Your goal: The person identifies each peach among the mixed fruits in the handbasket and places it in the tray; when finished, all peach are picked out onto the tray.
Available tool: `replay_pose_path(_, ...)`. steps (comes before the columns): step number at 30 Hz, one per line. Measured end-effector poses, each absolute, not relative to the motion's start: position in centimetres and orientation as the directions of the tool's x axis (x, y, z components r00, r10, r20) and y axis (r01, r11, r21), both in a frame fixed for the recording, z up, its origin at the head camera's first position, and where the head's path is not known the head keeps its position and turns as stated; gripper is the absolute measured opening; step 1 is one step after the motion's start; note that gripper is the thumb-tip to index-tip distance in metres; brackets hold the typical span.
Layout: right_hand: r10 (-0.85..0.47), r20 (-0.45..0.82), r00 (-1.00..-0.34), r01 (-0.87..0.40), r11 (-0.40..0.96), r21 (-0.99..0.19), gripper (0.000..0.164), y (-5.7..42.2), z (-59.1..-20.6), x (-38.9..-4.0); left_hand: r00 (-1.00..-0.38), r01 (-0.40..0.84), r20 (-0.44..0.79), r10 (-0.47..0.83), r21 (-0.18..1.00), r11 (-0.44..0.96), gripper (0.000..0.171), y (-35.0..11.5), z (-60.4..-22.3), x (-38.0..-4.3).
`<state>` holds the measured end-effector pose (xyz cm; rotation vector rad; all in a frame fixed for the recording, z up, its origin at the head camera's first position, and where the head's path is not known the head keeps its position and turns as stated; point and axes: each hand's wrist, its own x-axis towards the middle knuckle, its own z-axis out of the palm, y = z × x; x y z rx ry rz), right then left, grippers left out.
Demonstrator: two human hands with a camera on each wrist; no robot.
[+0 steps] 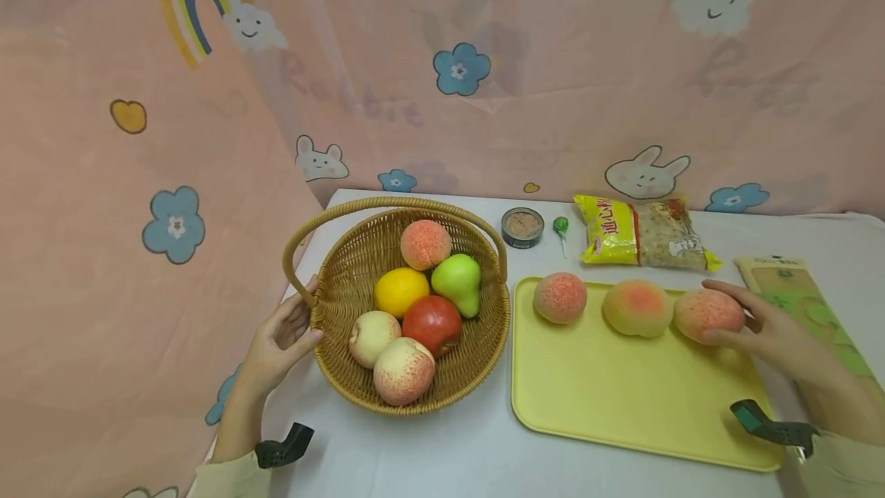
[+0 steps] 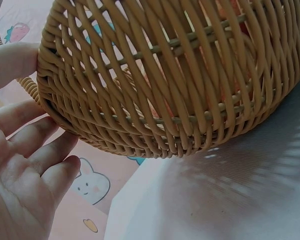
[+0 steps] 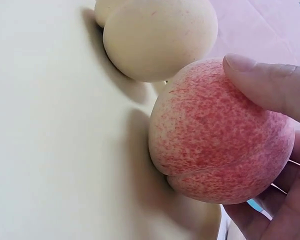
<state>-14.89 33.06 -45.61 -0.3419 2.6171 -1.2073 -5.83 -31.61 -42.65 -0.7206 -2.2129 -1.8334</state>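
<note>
At the left, a woven basket [image 1: 475, 360] with an arched handle holds a yellow lemon [image 1: 401, 292], a green pear [image 1: 459, 284], a red apple [image 1: 432, 324] and several peaches, one of them pink [image 1: 425, 244]. My left hand [image 1: 280, 344] grips its left rim beside the handle's base, thumb and fingertips at the wicker [image 2: 155, 75]. Over the yellow tray's [image 1: 622, 406] back right corner, my right hand [image 1: 774, 329] holds a speckled pink peach [image 1: 707, 316] between thumb and fingers. Left of it on the tray sit a yellow-orange peach [image 1: 638, 308] and another pink peach [image 1: 561, 298].
Behind the tray lie a yellow food packet [image 1: 643, 233], a green lollipop [image 1: 561, 227] and a round tin [image 1: 522, 227]. A flat green-and-brown package [image 1: 805, 306] lies right of the tray, partly under my right arm. A patterned pink cloth [image 1: 415, 129] hangs behind the table.
</note>
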Motion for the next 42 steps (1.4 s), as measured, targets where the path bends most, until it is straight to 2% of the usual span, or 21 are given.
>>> replay_pose_path(3,-0.307,-0.102,-0.946,-0.139,0.67,-0.729,0.077,33.0,-45.7,-15.3,-0.865,0.474,0.435,0.25,0.872,0.124,0.066,-31.7,-42.7,-5.7)
replay_pose_path(13,-0.31,0.001,-0.951,-0.195,0.596,-0.779,0.078,32.8,-47.0,-15.6,-0.854,0.504,0.469,0.224,0.853,0.135,0.064,-31.4,-42.4,-5.4)
replay_pose_path(21,-0.326,0.005,-0.945,-0.201,0.571,-0.796,0.079,32.4,-47.0,-15.7,-0.881,0.454,0.417,0.223,0.877,0.156,0.065,-31.8,-42.3,-5.2)
replay_pose_path(37,-0.314,-0.025,-0.949,-0.182,0.609,-0.772,0.081,32.1,-47.3,-16.1,-0.874,0.471,0.436,0.217,0.869,0.153,0.064,-31.9,-42.2,-4.9)
replay_pose_path(42,-0.277,0.053,-0.959,-0.21,0.573,-0.792,0.085,32.4,-47.4,-14.8,-0.875,0.471,0.436,0.212,0.867,0.161,0.063,-31.4,-42.0,-5.6)
